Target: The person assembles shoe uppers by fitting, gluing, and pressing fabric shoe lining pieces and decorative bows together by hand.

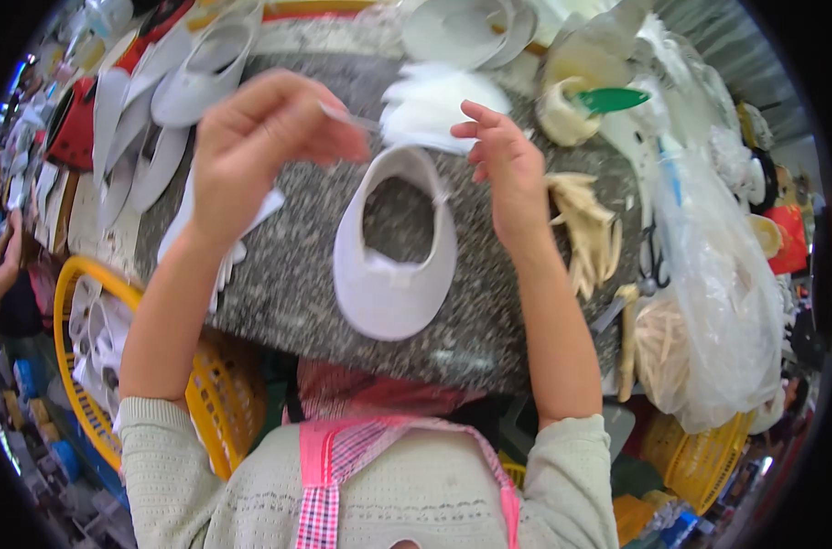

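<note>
We see the grey speckled tabletop (288, 265), its left and right edges crowded and partly covered. A clear plastic bag (718, 311) hangs over its right edge, and we cannot make out all that is inside. Below the front left corner sits a yellow basket (66, 343) of white pieces, partly hidden behind the left forearm.

The white shoe piece (388, 306) lies near the middle of the front edge, its rounded toe toward that edge; the tabletop shows through its opening.

The left grip (260, 128) is over the far left part of the tabletop, thumb and fingers closed together in a pinch; its fingertips are blurred. The right grip (509, 178), beyond the shoe piece's right side, is released: its fingers are spread and loosely bent, and we see nothing in them.

Between the two, toward the far edge, lies a stack of white sheets (425, 101). A heap of beige pieces (588, 233) lies by the right edge, partly behind the right wrist. Toward the far right corner, a green blade (615, 99) sticks out of a pale pot (562, 119).

Smallest is a thin pale sliver (349, 118) pinched in the left grip, too blurred for us to name.
</note>
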The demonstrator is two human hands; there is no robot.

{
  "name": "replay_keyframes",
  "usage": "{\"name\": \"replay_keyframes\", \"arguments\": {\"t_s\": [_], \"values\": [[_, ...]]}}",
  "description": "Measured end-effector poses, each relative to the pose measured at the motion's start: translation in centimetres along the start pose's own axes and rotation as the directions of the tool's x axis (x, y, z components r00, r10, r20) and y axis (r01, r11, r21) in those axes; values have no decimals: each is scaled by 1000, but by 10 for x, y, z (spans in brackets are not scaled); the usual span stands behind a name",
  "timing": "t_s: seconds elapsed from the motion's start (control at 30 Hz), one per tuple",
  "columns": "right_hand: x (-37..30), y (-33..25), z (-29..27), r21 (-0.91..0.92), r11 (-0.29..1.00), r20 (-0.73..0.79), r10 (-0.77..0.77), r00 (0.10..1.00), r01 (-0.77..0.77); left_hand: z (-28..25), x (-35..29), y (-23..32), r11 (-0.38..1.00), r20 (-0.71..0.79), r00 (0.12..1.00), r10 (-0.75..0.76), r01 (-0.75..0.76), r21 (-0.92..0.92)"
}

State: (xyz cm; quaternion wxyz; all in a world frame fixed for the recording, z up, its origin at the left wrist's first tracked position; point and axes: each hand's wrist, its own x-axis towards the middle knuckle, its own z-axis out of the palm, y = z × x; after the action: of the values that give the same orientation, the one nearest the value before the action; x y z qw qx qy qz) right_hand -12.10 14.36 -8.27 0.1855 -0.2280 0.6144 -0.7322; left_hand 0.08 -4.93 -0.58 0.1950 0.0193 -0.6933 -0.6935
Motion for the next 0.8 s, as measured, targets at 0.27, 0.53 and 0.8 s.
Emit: {"name": "replay_keyframes", "arguments": {"t_s": [0.27,0.53,0.8], "values": [[-113,-23,31,149,914,102,365,926,-377,-7,-93,-25,955,301,932,-200,116,274],[-128,7,28,-110,981,-73,150,986,-157,-2,-107,-49,915,194,929,-315,242,324],[-124,16,25,-217,969,-49,109,993,-117,-2,-113,-65,883,191,913,-361,268,385]]}}
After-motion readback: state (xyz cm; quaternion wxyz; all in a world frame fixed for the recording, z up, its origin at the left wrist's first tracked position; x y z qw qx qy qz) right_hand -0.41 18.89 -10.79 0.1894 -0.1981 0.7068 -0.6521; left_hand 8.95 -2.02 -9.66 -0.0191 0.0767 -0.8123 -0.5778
